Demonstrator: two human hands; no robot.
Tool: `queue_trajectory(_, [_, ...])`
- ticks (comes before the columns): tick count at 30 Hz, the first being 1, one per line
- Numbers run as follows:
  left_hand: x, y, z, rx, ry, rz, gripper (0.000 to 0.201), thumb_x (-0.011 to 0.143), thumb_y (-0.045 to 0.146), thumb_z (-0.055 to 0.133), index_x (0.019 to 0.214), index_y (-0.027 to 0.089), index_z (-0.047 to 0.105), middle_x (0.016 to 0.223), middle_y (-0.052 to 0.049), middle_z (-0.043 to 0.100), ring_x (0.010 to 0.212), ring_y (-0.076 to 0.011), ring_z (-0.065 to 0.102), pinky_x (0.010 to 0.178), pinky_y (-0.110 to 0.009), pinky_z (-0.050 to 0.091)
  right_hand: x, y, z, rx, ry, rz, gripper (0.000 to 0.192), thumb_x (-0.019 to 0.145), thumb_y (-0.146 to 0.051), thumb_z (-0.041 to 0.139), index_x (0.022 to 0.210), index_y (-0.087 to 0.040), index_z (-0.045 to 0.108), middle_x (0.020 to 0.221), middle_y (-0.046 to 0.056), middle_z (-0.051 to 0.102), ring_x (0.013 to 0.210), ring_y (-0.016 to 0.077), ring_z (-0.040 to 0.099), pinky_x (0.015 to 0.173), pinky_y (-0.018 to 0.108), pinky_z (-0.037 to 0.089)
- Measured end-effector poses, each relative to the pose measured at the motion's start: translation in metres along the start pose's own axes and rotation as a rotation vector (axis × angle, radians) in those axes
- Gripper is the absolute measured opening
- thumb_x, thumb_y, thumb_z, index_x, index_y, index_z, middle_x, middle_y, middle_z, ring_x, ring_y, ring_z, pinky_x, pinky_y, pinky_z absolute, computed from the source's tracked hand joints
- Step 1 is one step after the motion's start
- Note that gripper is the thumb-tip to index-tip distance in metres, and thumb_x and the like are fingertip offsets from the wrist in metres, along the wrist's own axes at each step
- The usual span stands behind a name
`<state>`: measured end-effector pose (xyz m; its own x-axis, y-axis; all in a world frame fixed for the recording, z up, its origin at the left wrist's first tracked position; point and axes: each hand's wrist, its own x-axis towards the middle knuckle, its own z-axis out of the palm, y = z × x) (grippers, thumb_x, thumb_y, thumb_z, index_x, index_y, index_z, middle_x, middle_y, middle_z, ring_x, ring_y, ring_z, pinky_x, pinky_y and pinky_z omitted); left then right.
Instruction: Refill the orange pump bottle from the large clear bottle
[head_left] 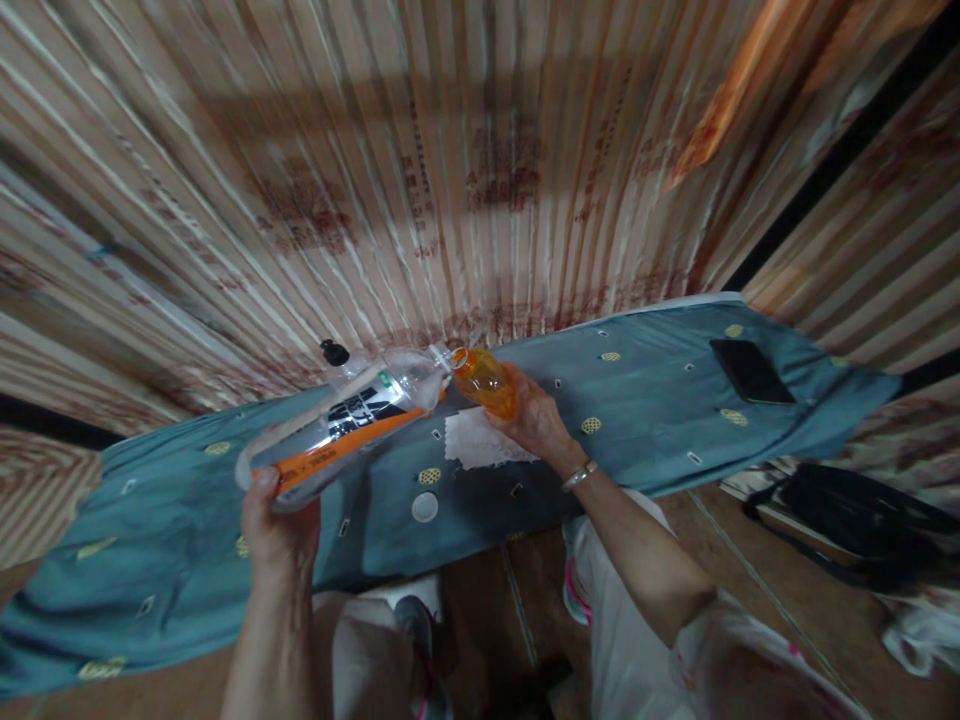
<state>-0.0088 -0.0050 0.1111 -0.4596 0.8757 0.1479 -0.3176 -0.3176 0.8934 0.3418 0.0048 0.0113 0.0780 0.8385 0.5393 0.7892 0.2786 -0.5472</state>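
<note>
Head view, left hand: the left hand (pixel 279 520), low and left of centre, is closed round the base of a large clear plastic bottle with a black-and-orange label (pixel 349 428). The fingers wrap the bottom end, which lets the hand lift that end and tip the bottle.
Large bottle: it lies nearly on its side, slanting up toward the frame's middle, neck higher and to the right; it looks mostly empty, though blur makes the level hard to judge.
Head view, right hand: the right hand (pixel 534 415), just right of centre, grips a small clear bottle holding orange liquid (pixel 484 381). A metal bracelet (pixel 579 476) sits on the wrist.
Small bottle: tilted left, its mouth meets the large bottle's neck, so the two openings line up for liquid to pass between them; which way it runs I cannot tell.
Surface: both bottles are held above a blue patterned cloth (pixel 660 390) covering a long table.
Below the bottles: a white paper napkin (pixel 480 440) lies flat beneath where the mouths meet, placed to catch drips; a round white cap (pixel 424 507) lies beside it, off its bottle.
Upper left of bottles: a black-topped pump dispenser (pixel 335 354) stands behind.
Right of frame: a black phone (pixel 751 371) lies flat, well apart.
</note>
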Motion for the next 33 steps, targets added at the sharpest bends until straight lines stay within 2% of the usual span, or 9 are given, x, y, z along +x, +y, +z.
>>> queue_trajectory(3, [0.000, -0.001, -0.001, -0.001, 0.003, -0.005, 0.073, 0.056, 0.049, 0.099, 0.127, 0.033, 0.092, 0.119, -0.004, 0.093, 0.106, -0.0329, 0.084, 0.092, -0.041, 0.069, -0.001, 0.001, 0.002, -0.002, 0.001, -0.001, 0.088, 0.104, -0.041, 0.099, 0.183, -0.024, 0.064, 0.162, 0.024, 0.091, 0.149, 0.0463, 0.092, 0.130, 0.073, 0.079])
queue_trajectory(7, [0.000, -0.001, 0.000, -0.030, 0.036, -0.005, 0.072, 0.054, 0.045, 0.098, 0.125, 0.032, 0.095, 0.122, -0.003, 0.095, 0.086, -0.0232, 0.075, 0.082, -0.034, 0.066, -0.001, 0.001, 0.001, -0.006, -0.003, 0.011, 0.086, 0.104, -0.038, 0.100, 0.181, -0.021, 0.065, 0.162, 0.027, 0.090, 0.150, 0.0484, 0.092, 0.131, 0.073, 0.078])
queue_trajectory(9, [-0.001, -0.001, 0.000, -0.033, 0.038, -0.008, 0.071, 0.054, 0.045, 0.098, 0.124, 0.032, 0.095, 0.124, -0.003, 0.096, 0.081, -0.0211, 0.072, 0.080, -0.033, 0.066, -0.001, 0.001, 0.000, -0.004, -0.010, 0.014, 0.085, 0.104, -0.037, 0.099, 0.181, -0.021, 0.066, 0.164, 0.027, 0.089, 0.152, 0.0486, 0.091, 0.132, 0.073, 0.078])
queue_trajectory(15, [0.002, -0.006, -0.007, -0.010, 0.000, -0.006, 0.059, 0.059, 0.049, 0.101, 0.115, 0.030, 0.095, 0.120, -0.006, 0.096, 0.102, -0.0309, 0.085, 0.088, -0.039, 0.072, 0.000, 0.000, -0.003, 0.003, -0.041, 0.013, 0.079, 0.108, -0.038, 0.093, 0.179, -0.019, 0.066, 0.166, 0.026, 0.089, 0.155, 0.0461, 0.089, 0.136, 0.071, 0.075])
queue_trajectory(19, [0.005, -0.010, -0.018, 0.008, -0.033, -0.014, 0.052, 0.062, 0.057, 0.110, 0.107, 0.035, 0.095, 0.117, -0.008, 0.096, 0.111, -0.0387, 0.089, 0.090, -0.047, 0.076, -0.001, 0.001, -0.001, -0.011, -0.031, 0.005, 0.079, 0.107, -0.036, 0.095, 0.178, -0.018, 0.066, 0.166, 0.027, 0.089, 0.154, 0.0449, 0.090, 0.134, 0.068, 0.077])
queue_trajectory(24, [0.009, -0.015, -0.023, 0.012, -0.076, 0.018, 0.060, 0.064, 0.060, 0.111, 0.117, 0.036, 0.096, 0.121, -0.007, 0.096, 0.114, -0.0388, 0.090, 0.087, -0.044, 0.077, -0.001, 0.004, 0.003, -0.041, -0.009, -0.013, 0.083, 0.105, -0.037, 0.098, 0.180, -0.019, 0.065, 0.165, 0.026, 0.089, 0.152, 0.0453, 0.090, 0.130, 0.067, 0.078])
queue_trajectory(29, [0.012, -0.016, -0.021, -0.009, -0.064, 0.051, 0.070, 0.062, 0.057, 0.109, 0.127, 0.035, 0.095, 0.122, -0.004, 0.095, 0.100, -0.0326, 0.087, 0.085, -0.041, 0.074, -0.002, 0.006, 0.004, -0.042, -0.012, -0.030, 0.086, 0.107, -0.039, 0.098, 0.182, -0.017, 0.061, 0.165, 0.029, 0.088, 0.152, 0.0461, 0.090, 0.131, 0.067, 0.077])
queue_trajectory(33, [0.012, -0.016, -0.025, 0.023, -0.076, 0.038, 0.069, 0.064, 0.061, 0.110, 0.127, 0.038, 0.094, 0.124, -0.006, 0.095, 0.111, -0.0398, 0.089, 0.091, -0.049, 0.076, -0.002, 0.004, 0.004, -0.060, -0.018, -0.019, 0.085, 0.107, -0.039, 0.098, 0.181, -0.017, 0.063, 0.167, 0.030, 0.088, 0.153, 0.0471, 0.090, 0.132, 0.069, 0.077])
